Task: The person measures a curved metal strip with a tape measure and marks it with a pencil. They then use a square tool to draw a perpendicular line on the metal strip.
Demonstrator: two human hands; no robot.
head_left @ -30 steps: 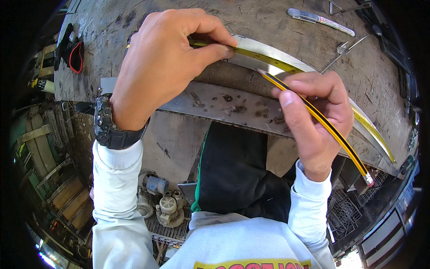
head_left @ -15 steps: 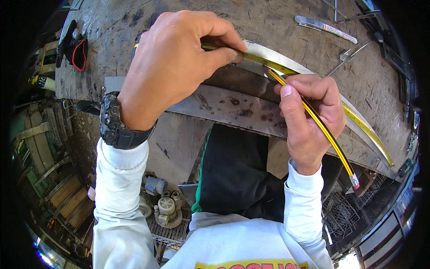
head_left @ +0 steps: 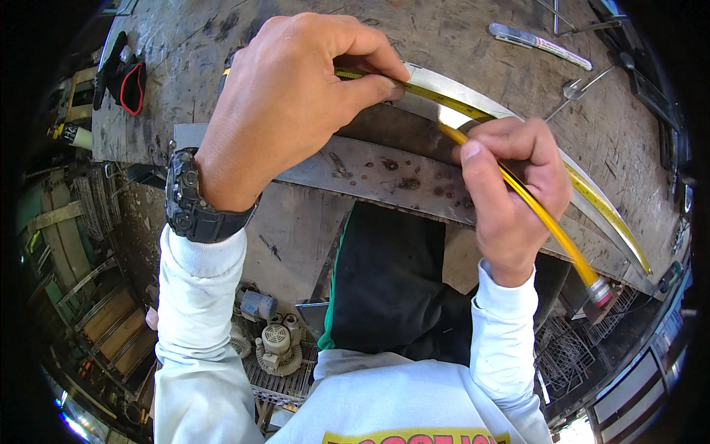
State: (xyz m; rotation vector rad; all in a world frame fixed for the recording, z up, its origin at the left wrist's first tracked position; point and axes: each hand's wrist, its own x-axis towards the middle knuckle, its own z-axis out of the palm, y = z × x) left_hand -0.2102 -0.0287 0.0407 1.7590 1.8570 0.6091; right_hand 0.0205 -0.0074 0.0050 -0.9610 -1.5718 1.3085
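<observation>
Scarred steel worktop [head_left: 473,37], tape and pencil on a curved metal strip [head_left: 458,96].
I see the left hand [head_left: 288,111] pinching the yellow tape measure [head_left: 436,95] flat; right hand [head_left: 510,192] is clamped on the yellow pencil [head_left: 547,222]. I judge steady pressure matters while marking.

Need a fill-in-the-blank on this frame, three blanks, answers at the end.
1. The right hand holds a yellow ____.
2. The left hand presses a yellow measuring tape onto a curved ____ strip.
3. The left wrist wears a black ____.

Answers: pencil; metal; watch
</observation>
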